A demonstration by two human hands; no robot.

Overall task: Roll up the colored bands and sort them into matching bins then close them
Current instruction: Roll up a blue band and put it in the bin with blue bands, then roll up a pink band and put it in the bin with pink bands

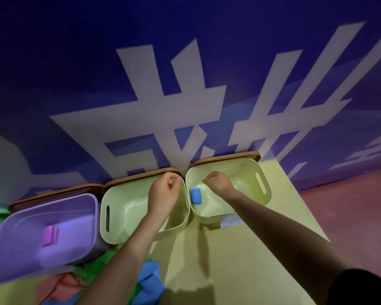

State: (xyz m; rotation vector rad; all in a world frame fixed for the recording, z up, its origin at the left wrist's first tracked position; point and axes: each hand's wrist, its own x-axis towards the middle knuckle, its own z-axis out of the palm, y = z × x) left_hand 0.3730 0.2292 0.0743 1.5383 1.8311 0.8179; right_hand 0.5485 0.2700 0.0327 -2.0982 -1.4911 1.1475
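With both hands curled empty, left hand (163, 194) just left of the blue roll (195, 195), right hand (218, 183) just right, I'd reach down for another loose band.

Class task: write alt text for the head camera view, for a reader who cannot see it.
Two bare hands reach over open pale bins: the left hand over the middle bin, the right hand over the right bin, which holds a rolled blue band. A purple bin holds a purple roll; loose bands lie below.
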